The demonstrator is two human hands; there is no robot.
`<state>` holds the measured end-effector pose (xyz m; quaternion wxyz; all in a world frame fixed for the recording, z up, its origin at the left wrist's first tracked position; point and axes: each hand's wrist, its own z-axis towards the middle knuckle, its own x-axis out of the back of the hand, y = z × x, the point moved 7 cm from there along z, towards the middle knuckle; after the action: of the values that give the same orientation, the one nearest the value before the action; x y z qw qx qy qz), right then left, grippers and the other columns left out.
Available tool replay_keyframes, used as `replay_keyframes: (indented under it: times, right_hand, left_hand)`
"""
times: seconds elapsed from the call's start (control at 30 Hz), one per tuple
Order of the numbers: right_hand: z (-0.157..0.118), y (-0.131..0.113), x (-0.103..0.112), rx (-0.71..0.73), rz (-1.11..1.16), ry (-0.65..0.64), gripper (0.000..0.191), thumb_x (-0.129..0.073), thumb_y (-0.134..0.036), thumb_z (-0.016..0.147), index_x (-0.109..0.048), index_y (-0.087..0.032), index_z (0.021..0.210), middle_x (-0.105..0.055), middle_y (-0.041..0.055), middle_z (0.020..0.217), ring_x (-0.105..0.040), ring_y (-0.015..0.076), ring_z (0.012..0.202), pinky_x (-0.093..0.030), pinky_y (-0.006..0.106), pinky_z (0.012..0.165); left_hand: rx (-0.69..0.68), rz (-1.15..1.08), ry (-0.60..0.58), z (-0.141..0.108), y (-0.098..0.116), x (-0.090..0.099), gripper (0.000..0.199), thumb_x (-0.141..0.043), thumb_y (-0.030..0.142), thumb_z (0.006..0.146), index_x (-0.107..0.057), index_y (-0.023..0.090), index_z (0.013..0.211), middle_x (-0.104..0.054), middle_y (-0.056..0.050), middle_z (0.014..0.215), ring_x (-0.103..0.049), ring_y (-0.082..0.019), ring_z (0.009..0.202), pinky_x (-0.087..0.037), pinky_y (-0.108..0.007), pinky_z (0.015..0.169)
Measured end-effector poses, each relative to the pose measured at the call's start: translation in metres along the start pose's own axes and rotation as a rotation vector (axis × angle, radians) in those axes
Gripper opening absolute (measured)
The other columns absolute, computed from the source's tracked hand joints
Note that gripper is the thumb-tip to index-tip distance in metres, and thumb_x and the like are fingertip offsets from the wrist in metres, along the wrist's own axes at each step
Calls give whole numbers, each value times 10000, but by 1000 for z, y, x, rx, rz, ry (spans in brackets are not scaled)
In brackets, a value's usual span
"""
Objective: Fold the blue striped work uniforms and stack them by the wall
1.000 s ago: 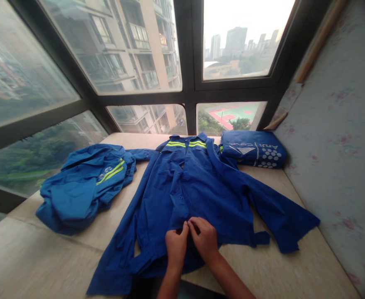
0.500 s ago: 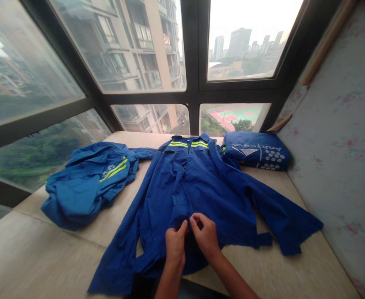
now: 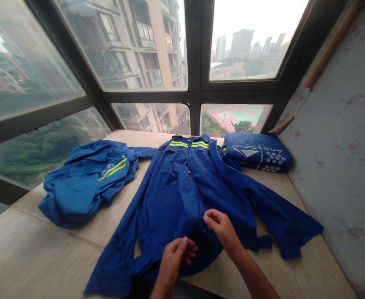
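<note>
A blue work jacket [image 3: 166,199] with yellow-green stripes on its chest lies spread out, collar at the window side and sleeves out to both sides. My right hand [image 3: 221,226] pinches the front edge of the jacket near the hem and lifts it a little, where a dark gap shows beneath. Lower and to the left, my left hand [image 3: 176,255] is just above the hem, its fingers loosely curled and apart from the thumb, with nothing visible in them. Two buttons show on the front placket.
Another blue jacket [image 3: 76,182] lies bunched on the left of the light-coloured ledge [image 3: 61,253]. A folded blue garment [image 3: 257,151] with white print sits at the back right, against the papered wall [image 3: 334,153]. Dark window frames [image 3: 195,93] stand behind.
My hands have moved apart: the right went to the right with the jacket's edge, the left came down and let go of the cloth. The buttoned placket now lies more open to view.
</note>
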<state>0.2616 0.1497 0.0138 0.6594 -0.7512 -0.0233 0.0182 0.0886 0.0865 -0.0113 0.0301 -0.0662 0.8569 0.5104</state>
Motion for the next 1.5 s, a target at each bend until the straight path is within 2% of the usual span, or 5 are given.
replay_keyframes:
  times: [0.33,0.53,0.77,1.17,1.5]
  right_hand:
    - [-4,28,-13,66,-262,-34,197,-572,-353,814,-654,-197,728,-602,-11,591,-531,146,553,-360,240,534]
    - [2,28,-5,121,-375,79,248,-572,-392,814,-646,-216,655,-576,-20,500,-510,147,473,-319,250,490]
    - [40,16,3,100,-567,260,275,-601,-460,847,-706,-235,965,-741,72,875,-648,204,669,-402,279,587]
    - [56,3,5,118,-222,316,279,-596,-429,834,-684,-168,872,-693,50,744,-607,201,655,-458,289,621]
    - [50,-45,-14,375,-591,354,218,-532,-255,861,-732,-197,926,-719,74,876,-658,222,832,-486,308,764]
  left_hand:
    - [-625,791,227,19,110,-6,231,-525,340,905,-697,205,978,-712,-78,1009,-649,-230,956,-489,-327,868]
    - [-451,1384,175,83,103,-44,233,-580,215,882,-639,203,1107,-667,-104,1094,-621,-233,1037,-447,-312,876]
    - [-389,1320,163,103,79,-36,90,-592,211,866,-639,213,943,-691,-66,970,-655,-199,865,-412,-262,697]
    - [-589,800,293,80,120,-12,99,-567,289,865,-629,213,857,-703,-12,810,-638,-162,723,-435,-261,696]
    - [-648,1246,239,62,130,-53,171,-460,163,914,-618,223,885,-698,-47,898,-653,-199,853,-407,-283,722]
